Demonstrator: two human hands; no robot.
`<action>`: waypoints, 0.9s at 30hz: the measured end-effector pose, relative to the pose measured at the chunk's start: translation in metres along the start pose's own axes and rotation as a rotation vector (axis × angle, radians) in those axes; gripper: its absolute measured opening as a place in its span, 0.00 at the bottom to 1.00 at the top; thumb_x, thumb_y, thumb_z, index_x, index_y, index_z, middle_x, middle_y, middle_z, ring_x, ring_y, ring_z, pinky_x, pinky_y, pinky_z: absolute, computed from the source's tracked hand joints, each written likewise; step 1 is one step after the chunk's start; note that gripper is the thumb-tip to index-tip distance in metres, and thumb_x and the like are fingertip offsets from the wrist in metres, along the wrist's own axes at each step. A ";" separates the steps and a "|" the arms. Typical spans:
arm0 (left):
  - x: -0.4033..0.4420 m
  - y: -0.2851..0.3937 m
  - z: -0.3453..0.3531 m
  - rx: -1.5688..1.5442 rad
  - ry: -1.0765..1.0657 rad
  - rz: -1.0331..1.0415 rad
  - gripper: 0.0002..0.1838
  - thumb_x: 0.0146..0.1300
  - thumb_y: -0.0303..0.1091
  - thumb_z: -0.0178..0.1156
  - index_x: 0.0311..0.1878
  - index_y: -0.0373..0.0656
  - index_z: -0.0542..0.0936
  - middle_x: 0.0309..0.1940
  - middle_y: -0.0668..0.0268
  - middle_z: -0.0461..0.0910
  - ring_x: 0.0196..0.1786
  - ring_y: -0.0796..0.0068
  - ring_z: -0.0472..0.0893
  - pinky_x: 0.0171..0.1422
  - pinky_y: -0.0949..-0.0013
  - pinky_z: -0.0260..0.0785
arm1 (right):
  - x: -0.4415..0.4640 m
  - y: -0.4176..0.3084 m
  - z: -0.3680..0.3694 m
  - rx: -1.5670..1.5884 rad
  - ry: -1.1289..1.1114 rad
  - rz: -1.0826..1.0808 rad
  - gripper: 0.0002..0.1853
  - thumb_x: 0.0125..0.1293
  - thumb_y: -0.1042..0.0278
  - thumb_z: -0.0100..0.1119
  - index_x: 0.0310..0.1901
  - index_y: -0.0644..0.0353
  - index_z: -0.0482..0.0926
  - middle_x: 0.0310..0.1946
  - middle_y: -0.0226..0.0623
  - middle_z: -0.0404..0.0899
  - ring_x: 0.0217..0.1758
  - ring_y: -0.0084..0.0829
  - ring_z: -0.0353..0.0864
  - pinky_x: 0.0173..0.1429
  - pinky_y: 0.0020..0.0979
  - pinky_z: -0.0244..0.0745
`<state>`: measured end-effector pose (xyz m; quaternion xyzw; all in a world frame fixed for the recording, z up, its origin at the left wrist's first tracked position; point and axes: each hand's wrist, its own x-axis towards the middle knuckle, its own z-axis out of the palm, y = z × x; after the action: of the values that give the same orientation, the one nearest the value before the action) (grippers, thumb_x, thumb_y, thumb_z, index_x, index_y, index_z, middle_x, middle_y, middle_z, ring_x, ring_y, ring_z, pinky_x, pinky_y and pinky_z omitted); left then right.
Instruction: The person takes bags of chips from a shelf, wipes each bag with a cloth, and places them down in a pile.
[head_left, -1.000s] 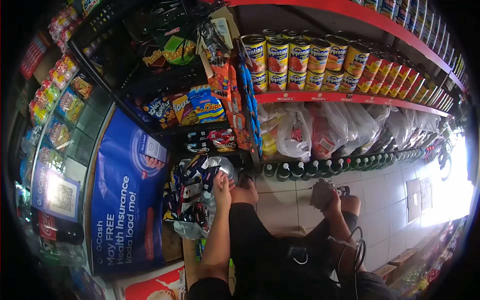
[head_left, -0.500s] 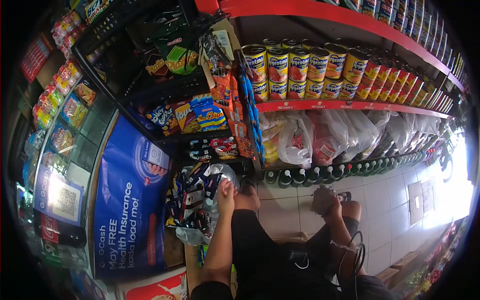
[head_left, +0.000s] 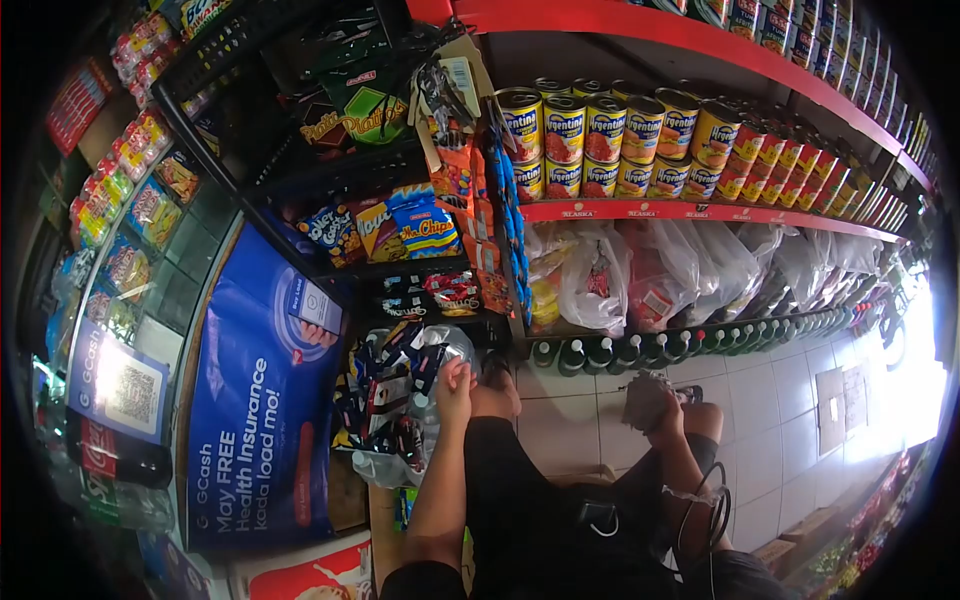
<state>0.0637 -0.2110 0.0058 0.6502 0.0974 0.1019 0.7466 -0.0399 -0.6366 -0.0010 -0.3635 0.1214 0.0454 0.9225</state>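
Observation:
My left hand (head_left: 455, 390) is raised over my knee, its fingers curled in; whatever they hold, if anything, is hidden. Close beside it are clear plastic containers (head_left: 452, 343) and a pile of dark sachets (head_left: 385, 388). On the other side, my right hand (head_left: 668, 424) is closed around a crumpled grey-brown bundle (head_left: 645, 398) that looks like a rag. It is held above the tiled floor, near my other knee.
Argentina cans (head_left: 600, 135) line a red-edged shelf (head_left: 650, 210) ahead. White plastic bags (head_left: 595, 285) and a row of green bottles (head_left: 620, 352) are below. Snack packs (head_left: 425, 225) fill the black rack at left, beside a blue GCash banner (head_left: 250, 400).
My left hand's fingers have shifted slightly, staying beside the plastic containers. The right hand keeps its hold on the bundle. The view has turned a little, so the shelves appear slightly further right.

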 end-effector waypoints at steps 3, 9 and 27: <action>0.000 0.002 0.000 0.016 -0.009 -0.002 0.20 0.73 0.38 0.62 0.63 0.40 0.74 0.49 0.61 0.80 0.45 0.75 0.82 0.48 0.72 0.78 | 0.000 0.001 0.000 0.050 0.052 0.038 0.39 0.72 0.40 0.47 0.73 0.64 0.63 0.68 0.47 0.72 0.68 0.44 0.74 0.69 0.45 0.71; -0.002 0.003 0.001 -0.009 -0.014 0.007 0.19 0.73 0.37 0.62 0.62 0.40 0.75 0.49 0.61 0.81 0.46 0.75 0.83 0.49 0.72 0.78 | 0.002 0.003 -0.004 0.076 0.020 0.061 0.35 0.73 0.46 0.44 0.74 0.62 0.64 0.70 0.45 0.71 0.72 0.46 0.71 0.74 0.47 0.66; 0.060 0.050 -0.013 0.055 -0.002 0.091 0.21 0.72 0.34 0.62 0.65 0.40 0.73 0.45 0.62 0.82 0.44 0.78 0.82 0.40 0.75 0.77 | 0.003 0.006 -0.008 0.091 0.011 0.034 0.35 0.73 0.47 0.45 0.72 0.65 0.65 0.68 0.45 0.72 0.72 0.46 0.72 0.75 0.46 0.66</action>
<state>0.1166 -0.1755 0.0528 0.6745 0.0696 0.1324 0.7230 -0.0394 -0.6380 -0.0117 -0.3194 0.1348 0.0534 0.9365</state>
